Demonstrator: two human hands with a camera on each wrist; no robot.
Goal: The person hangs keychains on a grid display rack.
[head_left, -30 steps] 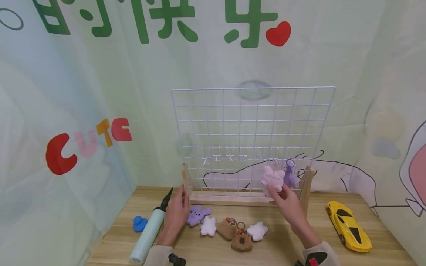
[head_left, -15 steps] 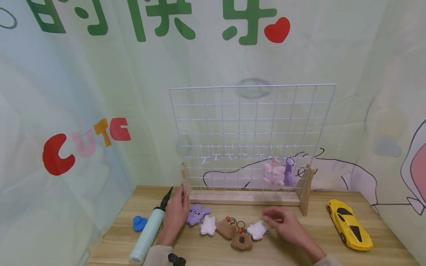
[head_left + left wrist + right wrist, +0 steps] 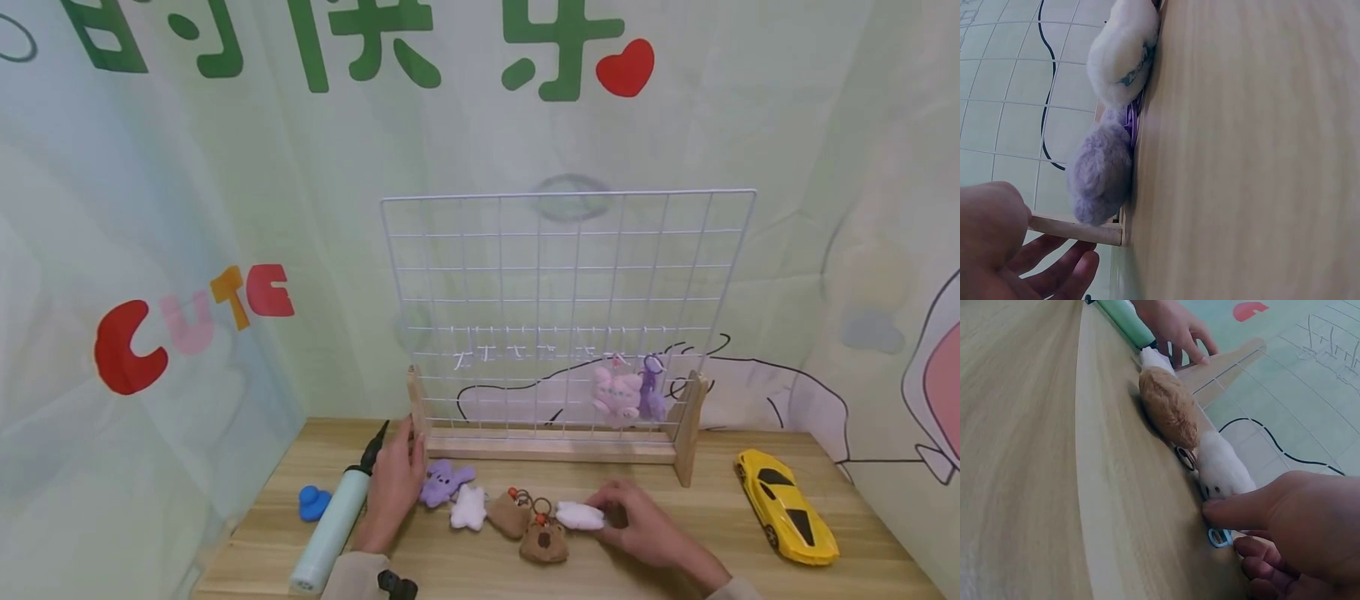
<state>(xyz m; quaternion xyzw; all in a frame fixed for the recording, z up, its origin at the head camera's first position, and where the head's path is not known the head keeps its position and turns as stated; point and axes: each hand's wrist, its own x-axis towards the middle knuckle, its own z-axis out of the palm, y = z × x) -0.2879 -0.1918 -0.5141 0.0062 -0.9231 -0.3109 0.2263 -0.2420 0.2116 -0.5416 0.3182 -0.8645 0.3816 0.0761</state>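
Observation:
My right hand pinches a white plush keychain between thumb and fingers, tipped on its edge at the tabletop. A light blue clasp shows beside the thumb in the right wrist view. My left hand holds the left wooden leg of the white wire grid rack, thumb on one side and fingers on the other. Between the hands lie a purple plush, another white plush and two brown plush keychains. A pink plush and a purple plush hang from the rack.
Several white hooks line the lower part of the grid. Left of my left hand lie a pale blue hand pump and a blue rubber duck. A yellow toy car stands at the right. A printed backdrop hangs behind.
My right hand has let go of the pink plush, now hanging on the rack, and come down to take hold of the right-hand white plush, tipping it up. The left hand has stayed put.

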